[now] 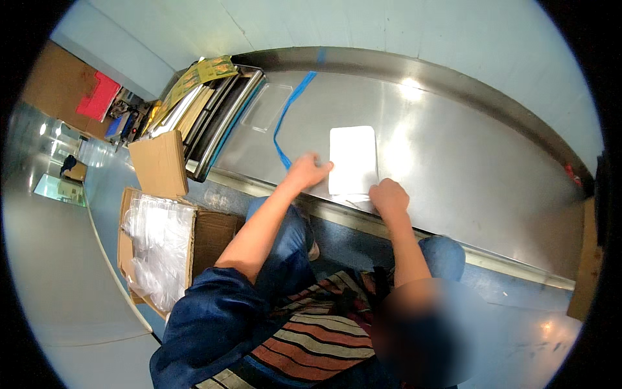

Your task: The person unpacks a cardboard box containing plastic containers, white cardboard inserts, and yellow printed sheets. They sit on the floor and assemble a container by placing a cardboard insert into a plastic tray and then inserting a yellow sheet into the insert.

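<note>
A flat white rectangular piece with rounded corners (353, 159) lies on the metal worktop (466, 175); its exact kind I cannot tell. My left hand (309, 172) is closed at its left edge, the thumb touching that edge and the fingers curled. At the lower right corner, my right hand (390, 196) is closed on the piece, its fingertips partly hidden. A thin lower edge shows beneath the white piece near the table's front. Left of it, a blue strap (285, 123) runs across the worktop, close to my left hand.
A clear flat tray (269, 107) lies left of the strap. Farther left stands a stack of dark and pale panels (217, 117). Below it are a brown cardboard piece (159, 163) and an open carton (217, 243) holding clear plastic (159, 243). A raised metal rim (440, 71) borders the back.
</note>
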The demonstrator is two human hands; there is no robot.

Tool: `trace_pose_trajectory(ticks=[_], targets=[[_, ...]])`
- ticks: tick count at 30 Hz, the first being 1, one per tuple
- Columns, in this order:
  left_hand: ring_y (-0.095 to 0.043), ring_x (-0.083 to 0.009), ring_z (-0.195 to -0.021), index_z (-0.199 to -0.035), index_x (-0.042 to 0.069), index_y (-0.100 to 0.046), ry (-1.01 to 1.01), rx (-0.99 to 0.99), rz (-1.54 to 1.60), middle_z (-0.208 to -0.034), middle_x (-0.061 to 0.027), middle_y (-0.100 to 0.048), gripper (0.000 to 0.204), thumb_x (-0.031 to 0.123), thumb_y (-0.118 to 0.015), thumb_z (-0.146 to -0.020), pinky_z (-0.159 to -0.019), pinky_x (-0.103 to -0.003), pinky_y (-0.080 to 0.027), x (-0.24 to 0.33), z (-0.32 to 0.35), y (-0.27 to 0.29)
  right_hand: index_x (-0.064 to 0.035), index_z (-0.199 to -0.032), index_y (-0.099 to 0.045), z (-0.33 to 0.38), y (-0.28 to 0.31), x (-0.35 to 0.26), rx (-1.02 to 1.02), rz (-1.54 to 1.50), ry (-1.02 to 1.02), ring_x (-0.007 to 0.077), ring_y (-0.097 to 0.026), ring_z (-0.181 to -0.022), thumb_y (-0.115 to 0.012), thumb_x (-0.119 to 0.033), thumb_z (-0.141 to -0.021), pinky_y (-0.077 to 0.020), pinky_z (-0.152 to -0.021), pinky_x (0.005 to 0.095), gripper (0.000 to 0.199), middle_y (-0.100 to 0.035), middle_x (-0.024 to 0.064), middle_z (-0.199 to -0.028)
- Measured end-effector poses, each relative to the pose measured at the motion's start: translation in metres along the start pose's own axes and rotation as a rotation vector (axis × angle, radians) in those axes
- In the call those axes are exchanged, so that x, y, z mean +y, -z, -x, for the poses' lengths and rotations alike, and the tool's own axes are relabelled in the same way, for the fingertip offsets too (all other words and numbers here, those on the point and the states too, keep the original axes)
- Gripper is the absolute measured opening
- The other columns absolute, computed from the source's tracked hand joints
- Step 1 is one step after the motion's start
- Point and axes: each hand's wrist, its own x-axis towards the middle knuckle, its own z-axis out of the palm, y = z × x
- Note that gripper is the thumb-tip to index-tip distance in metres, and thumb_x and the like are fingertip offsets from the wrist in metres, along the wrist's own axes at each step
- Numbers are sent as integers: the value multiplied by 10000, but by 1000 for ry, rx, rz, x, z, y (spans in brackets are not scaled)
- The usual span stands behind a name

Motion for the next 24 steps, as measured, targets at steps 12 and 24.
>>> trace_pose_trajectory(ticks=[12, 24], targets=[[-602, -397, -760, -664, -39, -626, -377, 57, -73, -736, -256, -601, 85, 16, -566, -641, -718, -467, -481, 21, -55, -18, -6, -745, -665, -33, 20, 45, 180, 181, 4, 370, -618, -788, -538, -218, -685, -488, -702, 423, 254, -641, 211, -801], [-651, -232, -604, -720, -79, -615, -21, -618, 247, -679, -182, -635, 332, 246, -618, -786, -578, -326, -525, 19, 5, 18, 27, -713, -574, -26, 22, 72, 217, -425, 29, 190, -539, -526, -676, -291, -786, -440, -522, 337, 342, -577, 107, -605]])
